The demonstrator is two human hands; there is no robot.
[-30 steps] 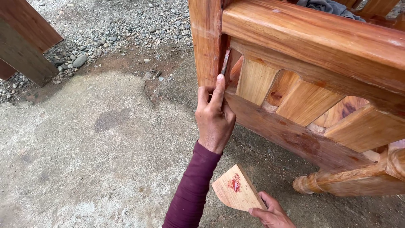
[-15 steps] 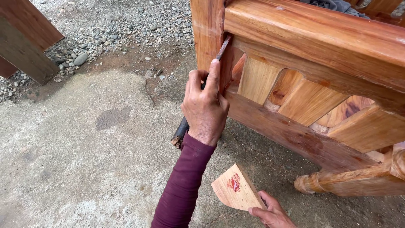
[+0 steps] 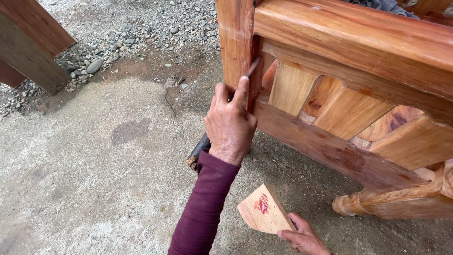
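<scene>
My left hand (image 3: 230,123), in a maroon sleeve, grips a slender tool (image 3: 197,152) with a dark handle. Its index finger lies along the blade, and the thin tip (image 3: 253,66) touches the joint between the post (image 3: 236,38) and the rails of a varnished wooden furniture frame (image 3: 339,42). Low at the right, my right hand (image 3: 302,237) holds a small flat wooden piece (image 3: 263,212) with a red smear on its top face, just above the ground.
The frame has angled slats (image 3: 349,113) and a turned lower rail (image 3: 377,205). It stands on rough concrete (image 3: 94,179). Gravel (image 3: 122,33) lies beyond, with dark wooden boards (image 3: 28,47) at the upper left.
My left hand has slid down the post and turned. The tool's handle now shows below the wrist, and its tip sits in the joint. The right hand has held still.
</scene>
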